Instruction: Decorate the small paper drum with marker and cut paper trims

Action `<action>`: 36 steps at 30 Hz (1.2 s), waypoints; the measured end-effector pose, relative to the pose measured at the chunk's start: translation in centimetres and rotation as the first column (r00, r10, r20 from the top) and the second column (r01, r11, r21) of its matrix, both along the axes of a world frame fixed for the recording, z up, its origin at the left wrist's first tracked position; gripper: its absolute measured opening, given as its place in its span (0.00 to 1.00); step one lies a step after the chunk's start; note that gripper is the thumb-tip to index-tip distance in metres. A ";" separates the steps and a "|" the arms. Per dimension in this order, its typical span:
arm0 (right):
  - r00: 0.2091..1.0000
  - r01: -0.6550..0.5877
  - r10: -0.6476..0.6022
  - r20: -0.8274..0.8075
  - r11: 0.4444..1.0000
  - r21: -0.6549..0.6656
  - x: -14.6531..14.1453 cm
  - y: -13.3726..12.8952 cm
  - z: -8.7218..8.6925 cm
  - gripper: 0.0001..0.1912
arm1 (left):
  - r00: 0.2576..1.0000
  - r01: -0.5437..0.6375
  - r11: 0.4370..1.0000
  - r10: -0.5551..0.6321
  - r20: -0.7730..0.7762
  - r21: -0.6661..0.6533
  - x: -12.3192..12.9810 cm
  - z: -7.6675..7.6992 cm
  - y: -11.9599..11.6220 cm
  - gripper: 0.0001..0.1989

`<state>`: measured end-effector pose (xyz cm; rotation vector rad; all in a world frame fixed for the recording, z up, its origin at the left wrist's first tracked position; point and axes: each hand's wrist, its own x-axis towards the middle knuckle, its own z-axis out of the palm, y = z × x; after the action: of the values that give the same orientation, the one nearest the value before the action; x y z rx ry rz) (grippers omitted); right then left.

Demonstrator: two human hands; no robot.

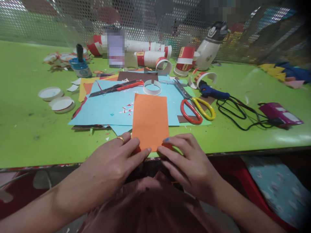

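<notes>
An orange sheet of paper (150, 121) lies upright in front of me, its near edge at the table's front edge. My left hand (119, 155), with a gold ring, holds its lower left corner, thumb on the near edge. At the lower right corner my right hand (184, 158) grips the same edge between thumb and fingers; one fingertip looks blue. Under the orange paper lie light blue sheets (104, 110) with small red and white scraps. Just beyond it stands a white paper ring (152, 87). Scissors (194, 106) with red and yellow handles rest to the right.
A utility knife (107, 89) and red-handled scissors (131, 85) lie on the blue sheets. Paper cups (186, 56), a bottle (207, 51) and a blue glue pot (80, 67) stand behind. A blue glue gun (213, 92) and its cord lie right, white discs (62, 104) left.
</notes>
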<state>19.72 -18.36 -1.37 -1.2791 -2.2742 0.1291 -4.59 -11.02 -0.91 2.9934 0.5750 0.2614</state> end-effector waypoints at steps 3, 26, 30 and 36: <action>0.996 0.008 -0.010 0.089 1.000 0.017 -0.6 -0.5 -0.4 0.17 | 0.999 -0.023 1.000 0.023 -0.027 0.000 0.0 0.1 -0.2 0.19; 0.971 0.093 -0.097 0.216 0.995 0.029 2.6 -2.2 -1.1 0.21 | 1.000 -0.012 0.999 0.013 -0.022 0.041 -0.2 -0.3 -0.2 0.23; 0.983 0.106 -0.111 0.149 0.993 0.041 2.5 -2.2 -1.0 0.21 | 1.000 0.013 0.999 -0.012 -0.010 0.044 -0.2 -0.4 -0.1 0.22; 0.995 0.040 -0.050 0.087 0.993 0.112 0.1 -1.6 -1.2 0.25 | 1.000 0.010 0.999 -0.010 0.004 0.038 -0.1 -0.4 -0.2 0.18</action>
<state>19.78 -19.99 -2.57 -1.3006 -2.2916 -0.0707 -4.70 -11.18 -1.30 3.0310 0.5610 0.2807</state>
